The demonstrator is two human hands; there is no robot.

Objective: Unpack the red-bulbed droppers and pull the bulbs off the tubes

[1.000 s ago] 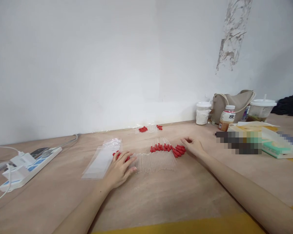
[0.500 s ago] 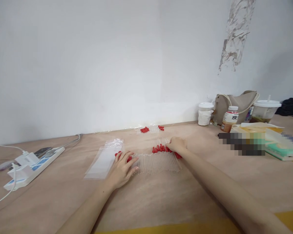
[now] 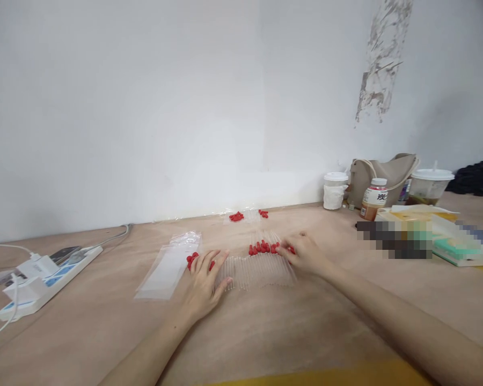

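Note:
A row of thin clear tubes point(image 3: 257, 272) lies side by side on the table. Along their far edge runs a line of red rubber bulbs point(image 3: 261, 247), with more clear tubes point(image 3: 265, 235) behind. My left hand point(image 3: 203, 281) rests at the row's left end, fingers spread, partly covering a small pile of red bulbs point(image 3: 192, 259). At the right end, my right hand point(image 3: 304, 254) has thumb and forefinger pinched at a red bulb point(image 3: 275, 248); its other fingers are curled, and whether a tube is attached is hidden. Clear plastic bags point(image 3: 161, 271) lie left of my left hand.
Bagged red bulbs point(image 3: 236, 216) lie near the wall. On the left is a power strip point(image 3: 48, 287) with chargers and cables. To the right stand a lidded cup point(image 3: 334, 192), a bottle point(image 3: 374, 201), a bag point(image 3: 358, 177), a larger cup point(image 3: 430, 187) and a green-edged box point(image 3: 459, 249).
My right hand has turned and shifted slightly right, its fingers now pointing left at the bulbs. My left hand stays at the left end of the row. The view has tilted slightly.

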